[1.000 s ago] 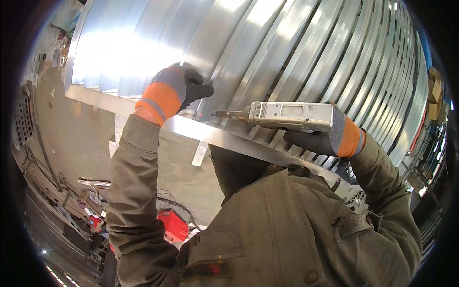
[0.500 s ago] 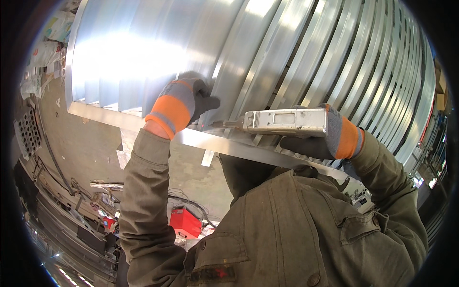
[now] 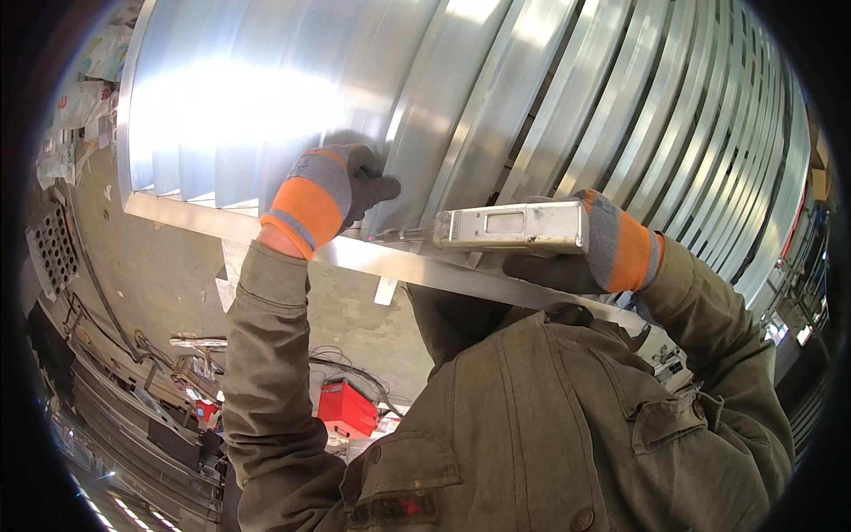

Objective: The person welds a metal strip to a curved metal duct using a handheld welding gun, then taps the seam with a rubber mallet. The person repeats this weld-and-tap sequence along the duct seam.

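So the left hand (image 3: 341, 182), in a grey glove with an orange cuff, is pressed against the ribbed metal sheet (image 3: 496, 97), fingers curled over a rib right above the flat metal strip (image 3: 355, 255) that runs along the sheet's lower edge. It's bracing, not really clutching anything loose. The right hand (image 3: 581, 248), same kind of glove, is wrapped tight around a boxy silver hand tool (image 3: 510, 228), held level with its thin nose (image 3: 399, 236) pointing left and sitting just over the strip, close under the left hand. Whether the tip actually touches the metal, can't tell. Down on the floor there's a red box (image 3: 346, 410) with cables beside it.
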Tool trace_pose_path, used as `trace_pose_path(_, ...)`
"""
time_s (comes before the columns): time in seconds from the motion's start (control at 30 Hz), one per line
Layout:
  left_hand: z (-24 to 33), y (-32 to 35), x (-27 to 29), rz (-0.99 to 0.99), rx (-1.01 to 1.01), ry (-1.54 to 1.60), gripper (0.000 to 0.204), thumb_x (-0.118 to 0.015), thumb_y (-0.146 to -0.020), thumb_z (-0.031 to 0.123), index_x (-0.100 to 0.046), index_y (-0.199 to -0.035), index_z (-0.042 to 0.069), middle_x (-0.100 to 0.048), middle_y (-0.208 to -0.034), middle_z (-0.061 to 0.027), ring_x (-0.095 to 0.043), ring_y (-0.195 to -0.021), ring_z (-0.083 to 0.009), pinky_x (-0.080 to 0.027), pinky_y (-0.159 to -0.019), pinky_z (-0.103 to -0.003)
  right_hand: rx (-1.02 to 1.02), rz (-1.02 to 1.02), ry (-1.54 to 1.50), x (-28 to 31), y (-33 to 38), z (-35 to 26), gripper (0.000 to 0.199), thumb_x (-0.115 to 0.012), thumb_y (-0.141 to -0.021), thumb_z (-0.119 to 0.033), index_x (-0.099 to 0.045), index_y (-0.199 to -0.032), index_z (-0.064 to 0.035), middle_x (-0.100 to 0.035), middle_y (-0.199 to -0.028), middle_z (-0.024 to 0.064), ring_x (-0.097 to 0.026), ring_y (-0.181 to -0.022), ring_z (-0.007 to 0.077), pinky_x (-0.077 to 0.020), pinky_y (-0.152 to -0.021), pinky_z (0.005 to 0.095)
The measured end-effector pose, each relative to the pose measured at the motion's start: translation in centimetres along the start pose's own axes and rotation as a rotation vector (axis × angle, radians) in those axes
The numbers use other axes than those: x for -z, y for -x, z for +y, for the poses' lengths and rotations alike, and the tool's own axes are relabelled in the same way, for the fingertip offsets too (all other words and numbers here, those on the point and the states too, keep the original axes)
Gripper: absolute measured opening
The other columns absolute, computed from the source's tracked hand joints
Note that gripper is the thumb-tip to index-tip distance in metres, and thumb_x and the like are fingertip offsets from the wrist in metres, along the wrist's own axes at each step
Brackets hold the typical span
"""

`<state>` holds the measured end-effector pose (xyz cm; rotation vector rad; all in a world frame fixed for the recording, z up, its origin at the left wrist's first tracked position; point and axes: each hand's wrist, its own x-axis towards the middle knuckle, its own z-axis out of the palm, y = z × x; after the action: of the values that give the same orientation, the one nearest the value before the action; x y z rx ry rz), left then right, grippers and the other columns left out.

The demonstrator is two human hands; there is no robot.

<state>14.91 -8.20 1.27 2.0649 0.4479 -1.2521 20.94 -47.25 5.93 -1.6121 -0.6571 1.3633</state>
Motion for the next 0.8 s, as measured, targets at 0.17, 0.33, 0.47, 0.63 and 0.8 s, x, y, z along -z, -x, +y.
trace_pose_path(0.17, 0.0, 0.2, -0.2, 0.057, -0.076, -0.052, 0.045, -0.081, -0.096, 0.049, -0.078, -0.112, 0.008, -0.072, -0.079, -0.0069, -0.069, -0.069, -0.0204, -0.057, -0.066, -0.039, -0.029, 0.032, -0.023, -0.6, 0.0, 1.5, 0.052, -0.088, -0.096, -0.013, -0.07, -0.143, -0.0017, -0.076, -0.132, 0.019, -0.078, -0.113, 0.028, -0.0634, -0.099, 0.0404)
trace_pose_path(0.33, 0.0, 0.4, -0.2, 0.076, -0.072, -0.043, 0.043, -0.081, -0.096, 0.049, -0.078, -0.106, 0.007, -0.071, -0.076, -0.0072, -0.068, -0.067, -0.0203, -0.056, -0.065, -0.039, -0.033, -0.029, -0.07, -0.9, -1.4, -2.2, 0.05, -0.086, -0.097, -0.012, -0.07, -0.143, -0.0018, -0.077, -0.13, 0.0189, -0.078, -0.113, 0.029, -0.0636, -0.097, 0.0403)
trace_pose_path(0.47, 0.2, 0.5, 0.0, 0.045, -0.081, -0.014, 0.043, -0.081, -0.096, 0.048, -0.078, -0.106, 0.007, -0.07, -0.075, -0.0071, -0.068, -0.066, -0.0198, -0.056, -0.064, -0.038, 0.078, -0.053, 0.03, -0.9, -2.7, -4.4, 0.049, -0.086, -0.097, -0.013, -0.071, -0.142, -0.0015, -0.077, -0.131, 0.0188, -0.078, -0.112, 0.0294, -0.0638, -0.097, 0.0404)
trace_pose_path(0.63, 0.5, 0.7, 0.1, 0.036, -0.035, 0.018, 0.037, -0.081, -0.095, 0.041, -0.073, -0.096, 0.004, -0.068, -0.082, -0.0065, -0.061, -0.069, -0.0179, -0.053, -0.066, -0.038, -0.04, -0.113, 0.095, -0.6, -3.0, -5.3, 0.047, -0.086, -0.098, -0.014, -0.072, -0.141, -0.0023, -0.076, -0.13, 0.0181, -0.078, -0.11, 0.0296, -0.0639, -0.097, 0.0407)
trace_pose_path(0.8, -0.1, 0.4, -0.1, 0.029, -0.052, 0.033, 0.038, -0.081, -0.095, 0.041, -0.073, -0.097, 0.005, -0.069, -0.082, -0.0067, -0.062, -0.07, -0.0185, -0.053, -0.066, -0.038, -0.047, -0.121, 0.116, -0.5, -2.0, -3.9, 0.048, -0.085, -0.098, -0.016, -0.071, -0.142, -0.0032, -0.076, -0.13, 0.017, -0.078, -0.112, 0.0298, -0.064, -0.097, 0.0398)
